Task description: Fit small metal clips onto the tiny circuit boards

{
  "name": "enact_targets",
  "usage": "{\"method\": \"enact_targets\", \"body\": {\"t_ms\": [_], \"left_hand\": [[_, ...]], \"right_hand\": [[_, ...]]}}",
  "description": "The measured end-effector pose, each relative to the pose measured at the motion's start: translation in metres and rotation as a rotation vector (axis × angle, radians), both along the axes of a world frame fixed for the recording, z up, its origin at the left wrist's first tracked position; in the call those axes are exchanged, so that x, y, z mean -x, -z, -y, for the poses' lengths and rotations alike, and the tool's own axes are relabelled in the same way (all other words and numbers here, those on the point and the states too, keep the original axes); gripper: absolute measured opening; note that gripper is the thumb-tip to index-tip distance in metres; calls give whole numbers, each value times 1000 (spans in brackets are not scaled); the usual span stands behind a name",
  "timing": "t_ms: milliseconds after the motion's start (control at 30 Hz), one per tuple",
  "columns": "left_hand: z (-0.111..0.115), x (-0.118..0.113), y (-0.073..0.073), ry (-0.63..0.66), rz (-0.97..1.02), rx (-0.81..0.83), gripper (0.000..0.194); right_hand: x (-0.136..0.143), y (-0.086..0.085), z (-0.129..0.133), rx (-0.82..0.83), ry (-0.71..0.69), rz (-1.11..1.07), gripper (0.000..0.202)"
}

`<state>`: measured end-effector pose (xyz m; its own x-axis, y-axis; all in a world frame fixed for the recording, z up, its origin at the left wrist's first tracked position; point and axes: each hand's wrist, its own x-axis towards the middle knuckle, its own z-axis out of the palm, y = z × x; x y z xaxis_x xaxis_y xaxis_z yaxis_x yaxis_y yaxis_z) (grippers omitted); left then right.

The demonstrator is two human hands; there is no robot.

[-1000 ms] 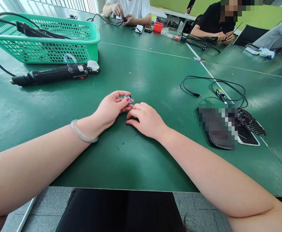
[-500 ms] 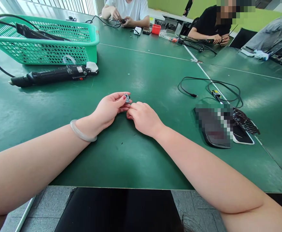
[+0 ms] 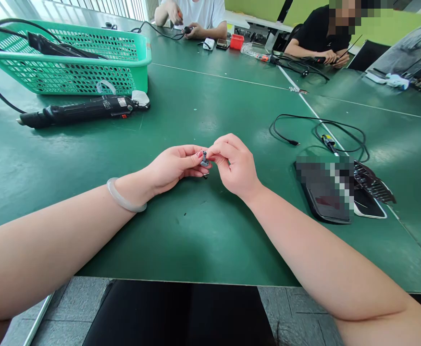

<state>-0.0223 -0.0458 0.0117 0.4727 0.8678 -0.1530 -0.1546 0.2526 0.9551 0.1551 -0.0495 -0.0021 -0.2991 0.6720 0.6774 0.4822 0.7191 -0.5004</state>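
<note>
Between thumb and fingers, my left hand (image 3: 176,166) holds a small grey part (image 3: 204,159) over the green table (image 3: 196,240). My right hand (image 3: 236,166) is closed in a pinch at the upper right side of that part, its fingertips touching or almost touching it. Whether anything else is between the right fingertips is too small to tell. A small dark and shiny bit (image 3: 206,175) shows just under the left fingertips.
A green basket (image 3: 131,74) with cables stands at the left, a black electric screwdriver (image 3: 77,111) before it. On the right lie a black cable (image 3: 354,129), a phone (image 3: 326,197) and a black hair clip (image 3: 374,182). People sit across the table.
My right hand has risen and moved right, from beside the left fingers to the part's upper side. My left hand has shifted right with the part, which now looks more upright.
</note>
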Motion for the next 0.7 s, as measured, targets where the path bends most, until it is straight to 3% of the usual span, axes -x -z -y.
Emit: {"method": "enact_targets", "body": {"t_ms": [700], "left_hand": [[-2,1,3,23,19,23,17]], "right_hand": [[-1,-1,2,115,15,-32,11]]}}
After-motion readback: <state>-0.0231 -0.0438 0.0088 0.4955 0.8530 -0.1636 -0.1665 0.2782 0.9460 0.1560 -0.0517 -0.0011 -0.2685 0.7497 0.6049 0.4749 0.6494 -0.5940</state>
